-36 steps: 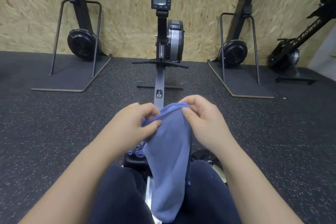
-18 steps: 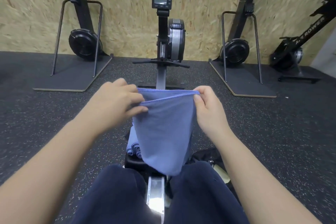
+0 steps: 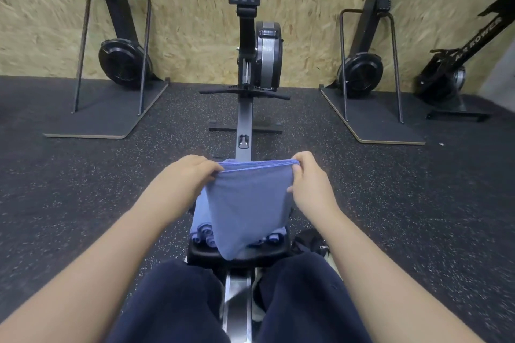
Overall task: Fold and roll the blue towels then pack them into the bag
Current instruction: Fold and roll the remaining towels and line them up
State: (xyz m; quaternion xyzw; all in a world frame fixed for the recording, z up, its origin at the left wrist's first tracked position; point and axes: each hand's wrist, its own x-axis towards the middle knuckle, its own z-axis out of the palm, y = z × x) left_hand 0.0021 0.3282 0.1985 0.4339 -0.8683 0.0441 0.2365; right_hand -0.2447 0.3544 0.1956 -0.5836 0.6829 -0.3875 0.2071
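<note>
- Both grips stay pinched on the top corners of the blue towel [image 3: 250,203]: the left hand [image 3: 184,178] on one corner, the right hand [image 3: 309,181] on the other, fingers curled over the doubled hem.
- Compared with a second ago, the hands have moved apart and the bunched cloth now hangs flat and taut above the rower seat [image 3: 239,253], its lower tip touching or just over the seat.
- Rolled towels [image 3: 204,234] lie on the seat behind the hanging one.
- A dark bag [image 3: 312,242] sits on the floor just right of the seat, mostly hidden.
- Judged from this, the fold is squared up and rolling comes next; packing remains.
</note>
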